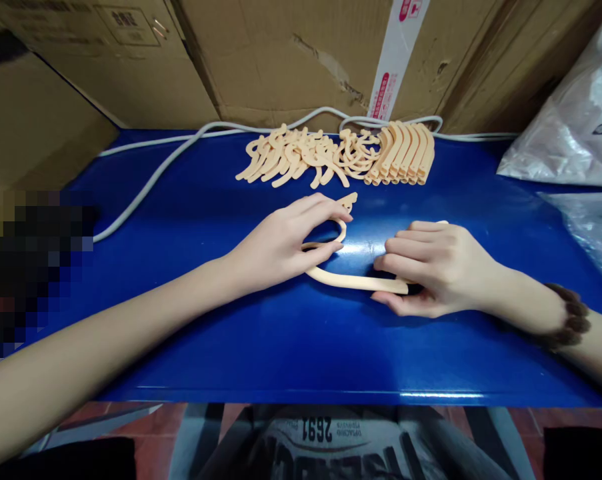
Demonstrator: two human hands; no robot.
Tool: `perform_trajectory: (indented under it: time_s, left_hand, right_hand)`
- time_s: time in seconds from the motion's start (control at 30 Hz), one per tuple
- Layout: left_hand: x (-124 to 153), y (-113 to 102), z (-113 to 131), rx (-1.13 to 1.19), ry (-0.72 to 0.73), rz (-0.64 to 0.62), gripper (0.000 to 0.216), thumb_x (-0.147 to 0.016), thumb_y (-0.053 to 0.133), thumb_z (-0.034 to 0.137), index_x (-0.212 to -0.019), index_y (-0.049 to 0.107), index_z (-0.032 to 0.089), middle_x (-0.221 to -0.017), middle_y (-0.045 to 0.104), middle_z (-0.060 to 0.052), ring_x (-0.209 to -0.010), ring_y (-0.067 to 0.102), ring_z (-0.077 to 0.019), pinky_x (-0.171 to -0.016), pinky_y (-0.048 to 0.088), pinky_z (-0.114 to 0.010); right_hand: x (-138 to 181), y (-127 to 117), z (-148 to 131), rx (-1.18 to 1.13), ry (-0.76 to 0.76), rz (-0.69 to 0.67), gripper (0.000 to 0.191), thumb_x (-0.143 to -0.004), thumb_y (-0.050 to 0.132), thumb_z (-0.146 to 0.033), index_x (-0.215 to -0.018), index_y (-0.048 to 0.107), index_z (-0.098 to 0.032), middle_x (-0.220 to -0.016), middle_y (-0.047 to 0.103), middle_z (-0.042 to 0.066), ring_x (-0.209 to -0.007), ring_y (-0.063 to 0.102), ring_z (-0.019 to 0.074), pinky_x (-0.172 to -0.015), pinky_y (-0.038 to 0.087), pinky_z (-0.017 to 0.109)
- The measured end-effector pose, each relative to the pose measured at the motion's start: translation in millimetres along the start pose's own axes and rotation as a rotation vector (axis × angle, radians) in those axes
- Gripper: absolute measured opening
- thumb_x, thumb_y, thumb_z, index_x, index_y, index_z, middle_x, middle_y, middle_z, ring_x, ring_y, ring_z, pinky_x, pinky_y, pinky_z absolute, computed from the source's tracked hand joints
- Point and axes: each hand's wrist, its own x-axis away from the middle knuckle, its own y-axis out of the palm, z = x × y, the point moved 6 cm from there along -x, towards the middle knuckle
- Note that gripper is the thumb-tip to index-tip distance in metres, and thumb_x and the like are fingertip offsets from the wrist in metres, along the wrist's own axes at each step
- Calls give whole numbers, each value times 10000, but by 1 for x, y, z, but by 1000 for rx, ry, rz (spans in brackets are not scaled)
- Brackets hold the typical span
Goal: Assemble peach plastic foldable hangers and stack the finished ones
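A curved peach-coloured plastic piece [353, 281] lies on the blue table [291, 340] between my hands. My left hand [285, 241] pinches its looped left end between thumb and fingers. My right hand [431, 268] has its fingers curled round the piece's right end, which is partly hidden. Behind them, a pile of the same peach pieces [291, 157] lies loosely, and beside it a neat row of stacked ones [403, 153].
Cardboard boxes [291, 53] stand along the table's back edge. A white cable [151, 180] runs across the back and left. Clear plastic bags [575, 127] lie at the right. A dark bead bracelet [568, 323] is on my right wrist.
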Motion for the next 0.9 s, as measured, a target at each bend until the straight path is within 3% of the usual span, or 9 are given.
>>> perform_trajectory:
  time_s: [0.1,0.43,0.6,0.9]
  left_hand:
    - [1,-2,2,-27,19,33,234,-919,615,170,-1150,591,143,-1155,643,-76,-1112,607,-174,-986,473,-294]
    - [3,4,6,-159,76,-19,236,-952,575,195,-1183,565,147,-1210,626,-77,-1161,572,-196,-1017,478,-329]
    - [4,4,6,-165,72,-28,215,-964,566,211,-1172,570,155,-1219,623,-75,-1172,566,-191,-1031,471,-327]
    - [4,5,7,-176,75,-50,194,-972,553,211,-1159,576,164,-1211,625,-67,-1154,575,-190,-1029,476,-337]
  right_hand:
    - [-1,-1,3,33,15,16,305,-966,505,-400,-811,641,-175,-639,529,-10,-573,426,143,-580,328,291]
    - [2,1,10,120,38,-11,337,-971,510,-461,-913,665,-167,-821,636,49,-743,531,169,-647,366,313]
    - [2,-3,12,241,90,24,455,-926,533,-570,-996,668,-141,-834,635,62,-692,498,175,-617,360,313]
    - [5,2,19,253,195,-57,595,-915,448,-683,-994,678,-139,-842,643,59,-710,563,178,-625,380,298]
